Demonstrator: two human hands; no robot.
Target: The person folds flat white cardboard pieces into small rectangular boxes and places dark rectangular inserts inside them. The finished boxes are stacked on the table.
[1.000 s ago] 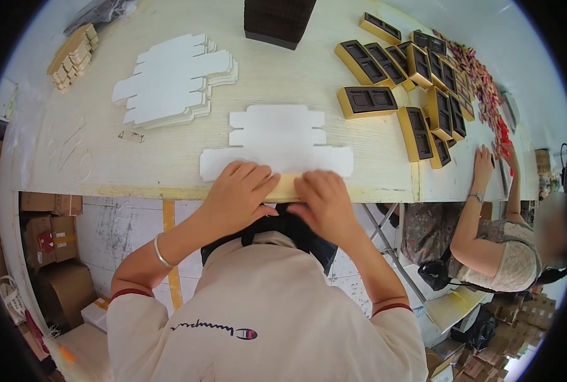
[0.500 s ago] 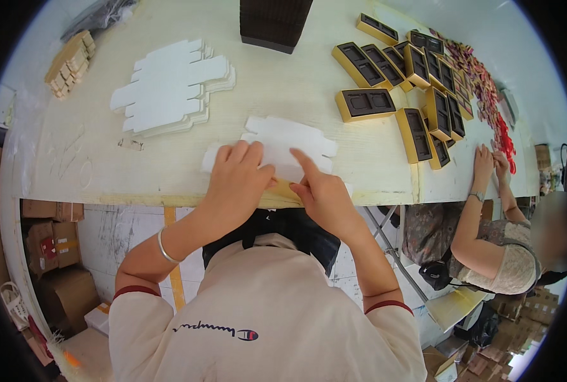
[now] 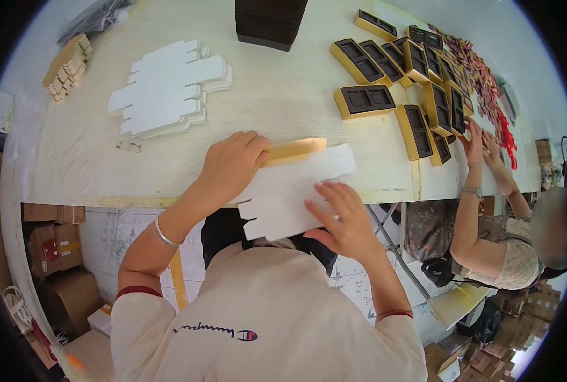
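A box blank (image 3: 293, 188), white inside with a gold outer face, lies partly on the table and juts over its front edge towards me. One long gold panel (image 3: 296, 150) is folded up along its far side. My left hand (image 3: 232, 162) is closed on the left end of that folded panel, fingertips curled over it. Over the blank's right part my right hand (image 3: 344, 219) rests with its fingers spread, touching the white surface. A stack of flat white blanks (image 3: 162, 89) lies to the far left.
Gold boxes with dark inserts (image 3: 364, 102) cluster at the right. A dark brown stack (image 3: 271, 25) stands at the far middle, small cream pieces (image 3: 67, 67) at the far left. A co-worker's hands (image 3: 478, 143) are beside the boxes, near red ribbons (image 3: 508, 137).
The blank has turned and come nearer, now overhanging the table edge, with its gold panel raised. My right hand has moved nearer and opened out. The co-worker's hands have shifted towards the boxes.
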